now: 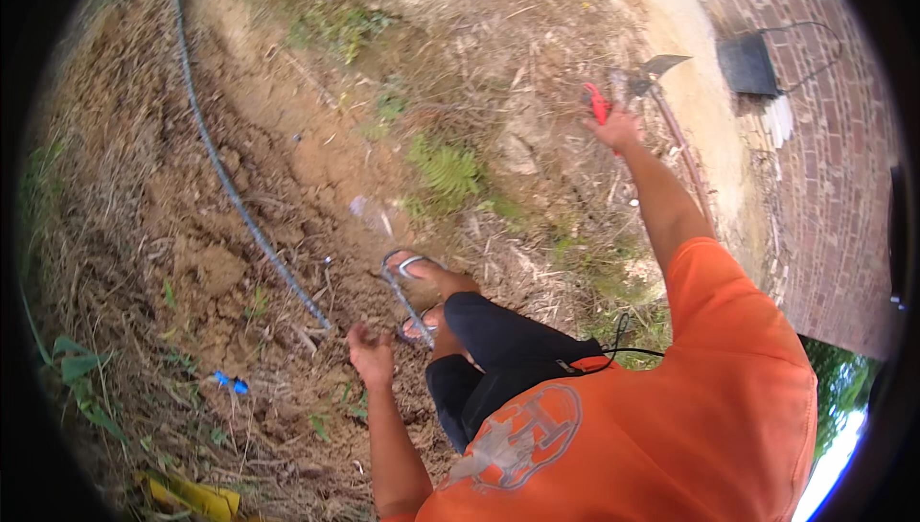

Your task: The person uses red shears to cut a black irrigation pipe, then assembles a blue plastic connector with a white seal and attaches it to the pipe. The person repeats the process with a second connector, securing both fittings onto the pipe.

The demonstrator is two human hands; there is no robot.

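My right hand (621, 129) is stretched out to the far right, its fingers round a red hand tool (597, 103) that looks like a cutter, though its exact kind is unclear. Just beyond it lies a hoe with a metal blade (663, 65) and a brown handle (682, 153). Low over the dug soil, my left hand (372, 359) has its fingers half curled and apart, with nothing visible in them. Close to those fingers ends a long grey-blue pipe (222, 172). A shorter grey piece of pipe (407, 301) lies across my sandalled feet.
Two small blue fittings (231, 383) lie on the soil at left, with a yellow object (192, 498) at the lower left. A black bucket (747, 66) stands by the brick wall (824, 167) on the right. Fern leaves (447, 169) grow ahead of my feet.
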